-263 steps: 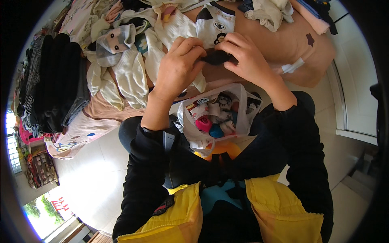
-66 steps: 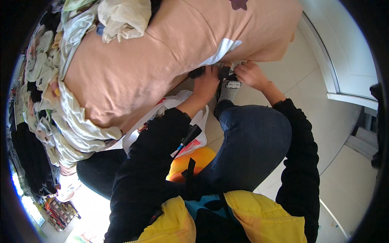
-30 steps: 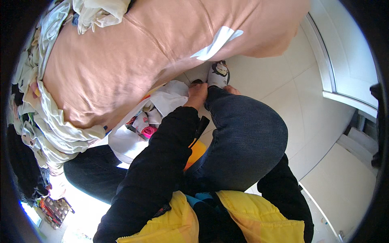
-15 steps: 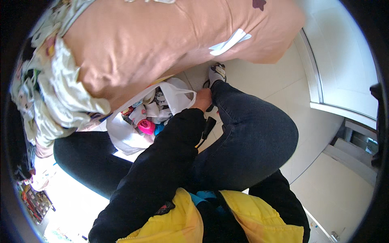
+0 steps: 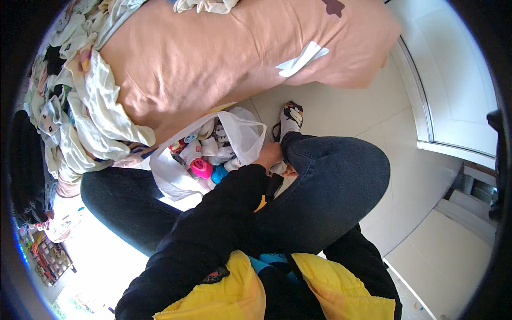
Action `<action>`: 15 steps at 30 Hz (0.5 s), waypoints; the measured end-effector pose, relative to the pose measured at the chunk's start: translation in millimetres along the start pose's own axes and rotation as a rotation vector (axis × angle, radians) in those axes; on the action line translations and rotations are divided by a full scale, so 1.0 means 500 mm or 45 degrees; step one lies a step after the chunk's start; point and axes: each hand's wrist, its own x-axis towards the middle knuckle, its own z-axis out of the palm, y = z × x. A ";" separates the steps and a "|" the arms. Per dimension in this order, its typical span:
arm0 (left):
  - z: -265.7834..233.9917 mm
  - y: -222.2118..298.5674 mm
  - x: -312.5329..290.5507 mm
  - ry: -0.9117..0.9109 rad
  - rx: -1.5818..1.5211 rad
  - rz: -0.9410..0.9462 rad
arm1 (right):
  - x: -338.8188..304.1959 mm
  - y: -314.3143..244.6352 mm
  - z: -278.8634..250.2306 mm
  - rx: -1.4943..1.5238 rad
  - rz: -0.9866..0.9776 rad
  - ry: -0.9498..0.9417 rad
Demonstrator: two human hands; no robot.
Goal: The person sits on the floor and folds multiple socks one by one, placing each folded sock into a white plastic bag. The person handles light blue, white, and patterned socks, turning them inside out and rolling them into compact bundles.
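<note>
A white plastic bag (image 5: 246, 133) stands between my legs, full of rolled and folded socks. Among them are a bright pink roll (image 5: 201, 168), a blue roll (image 5: 219, 173) and several white ones. My left hand (image 5: 269, 154) is at the bag's right edge, beside my bent knee, its back showing and its fingers hidden. Just below it lies a small whitish piece of cloth (image 5: 279, 167), partly covered. A few fingertips of my right hand (image 5: 290, 171) show at the edge of my thigh, close to that cloth. The rest of that hand is behind my leg.
A bed with a peach sheet (image 5: 202, 58) fills the far side. Crumpled pale clothes (image 5: 98, 101) are heaped on its left. My slippered foot (image 5: 292, 116) rests on the tiled floor (image 5: 346, 109). A white door (image 5: 448, 74) stands at right.
My left hand has come nearer to me, and fingertips of my right hand with a bit of whitish cloth now show below it. The view has shifted slightly.
</note>
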 end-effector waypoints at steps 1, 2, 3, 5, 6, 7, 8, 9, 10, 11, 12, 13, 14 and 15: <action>-0.005 0.005 0.004 -0.019 -0.020 -0.116 | -0.005 0.003 -0.003 0.009 0.003 0.000; -0.007 0.009 0.004 -0.031 -0.060 -0.222 | -0.011 0.006 -0.006 0.018 0.006 -0.001; -0.007 0.013 0.000 -0.070 0.029 -0.187 | -0.017 0.010 -0.009 0.025 0.003 -0.004; -0.002 0.017 -0.009 -0.124 0.173 -0.093 | -0.030 0.017 -0.013 0.043 -0.003 -0.001; 0.000 0.014 -0.009 -0.152 0.229 -0.079 | -0.036 0.022 -0.014 0.049 -0.006 0.004; 0.010 0.017 -0.013 0.008 0.049 -0.255 | -0.041 0.028 -0.015 0.052 -0.006 0.005; 0.013 0.012 -0.009 0.007 0.013 -0.240 | -0.045 0.035 -0.015 0.054 0.000 0.002; 0.021 0.006 -0.011 -0.003 -0.025 -0.233 | -0.049 0.041 -0.015 0.062 0.004 -0.007; 0.027 -0.001 -0.008 -0.019 -0.031 -0.250 | -0.053 0.049 -0.016 0.068 0.009 -0.015; 0.033 -0.009 -0.002 -0.014 -0.033 -0.275 | -0.056 0.057 -0.016 0.074 0.013 -0.018; 0.041 -0.016 0.005 -0.017 -0.006 -0.320 | -0.059 0.065 -0.016 0.082 0.021 -0.021; 0.051 -0.023 0.013 0.013 -0.003 -0.326 | -0.063 0.074 -0.016 0.087 0.023 -0.029; 0.061 -0.032 0.018 0.085 -0.029 -0.154 | -0.068 0.085 -0.016 0.086 0.028 -0.036; 0.072 -0.034 0.027 0.201 -0.065 0.050 | -0.073 0.097 -0.016 0.089 0.026 -0.045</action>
